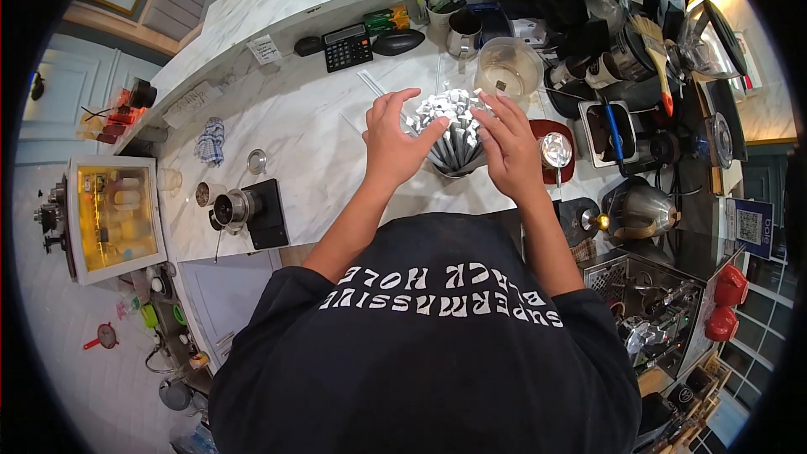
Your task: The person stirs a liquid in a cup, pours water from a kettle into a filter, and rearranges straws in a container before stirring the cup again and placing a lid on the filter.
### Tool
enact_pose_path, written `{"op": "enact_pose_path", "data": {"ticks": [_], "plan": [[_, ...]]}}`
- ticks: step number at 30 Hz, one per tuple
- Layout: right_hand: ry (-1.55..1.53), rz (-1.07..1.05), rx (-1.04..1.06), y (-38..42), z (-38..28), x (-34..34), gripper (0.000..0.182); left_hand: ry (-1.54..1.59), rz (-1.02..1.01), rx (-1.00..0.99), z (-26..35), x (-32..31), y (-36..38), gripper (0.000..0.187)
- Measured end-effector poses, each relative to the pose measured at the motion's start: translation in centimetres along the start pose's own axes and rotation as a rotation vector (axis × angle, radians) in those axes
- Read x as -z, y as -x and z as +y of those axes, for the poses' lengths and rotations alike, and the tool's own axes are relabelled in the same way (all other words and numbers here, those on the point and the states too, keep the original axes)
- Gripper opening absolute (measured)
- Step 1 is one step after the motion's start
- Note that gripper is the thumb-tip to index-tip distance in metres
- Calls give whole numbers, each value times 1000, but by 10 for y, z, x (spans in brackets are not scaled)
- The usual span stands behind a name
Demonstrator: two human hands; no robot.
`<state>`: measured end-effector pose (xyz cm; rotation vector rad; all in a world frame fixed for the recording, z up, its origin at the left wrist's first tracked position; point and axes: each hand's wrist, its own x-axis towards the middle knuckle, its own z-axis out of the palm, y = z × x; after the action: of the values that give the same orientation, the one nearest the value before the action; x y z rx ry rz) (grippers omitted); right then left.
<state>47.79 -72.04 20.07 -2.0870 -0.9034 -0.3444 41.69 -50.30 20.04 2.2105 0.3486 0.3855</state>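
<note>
The 2 bare hands are cupped around a bundle of slim grey straws (458,145), which stands on the marble counter (319,147) just in front of the person's dark shirt (420,336). The left hand (393,136) is wide, its fingers arched up and its thumb reaching to the white tops (450,104). The right hand (511,151) is also wide, its fingers spread along the opposite side, their tips by the same tops. Neither hand looks clenched; the 2-sided hold probably keeps so many loose, narrow pieces from fanning out, and the thumb seems placed to level or steady the ends. The straws draw closer together toward the bottom, perhaps because a dark holder gathers them there, but the fisheye view is poor at that point and I cannot tell for sure.

A clear tub (508,69) sits just beyond the right fingers, with a metal pitcher (464,34) near it, so reach forward on that side is tight. A red tray (565,141) bearing a small shiny cup (556,150) crowds the right wrist. On the left there is less in the way: thin pale sticks (370,82) lie near the left fingers, while the calculator (347,48), checked cloth (210,141) and black scale (269,214) are well apart from the hands.
</note>
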Motion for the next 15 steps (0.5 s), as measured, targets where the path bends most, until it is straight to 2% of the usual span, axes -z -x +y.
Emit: {"op": "enact_pose_path", "data": {"ticks": [4,10,13,15], "plan": [[-28,3,-22,3,0,-1,34,292,-86,7,-14,-2,-1,57],[-28,100,-30,9,-17,3,41,416,-105,106,-27,5,4,48],[23,125,-11,20,-22,-1,47,290,-51,-72,-21,28,4,48],[25,107,-90,31,-28,-12,49,189,-40,-252,-22,39,5,51]]}}
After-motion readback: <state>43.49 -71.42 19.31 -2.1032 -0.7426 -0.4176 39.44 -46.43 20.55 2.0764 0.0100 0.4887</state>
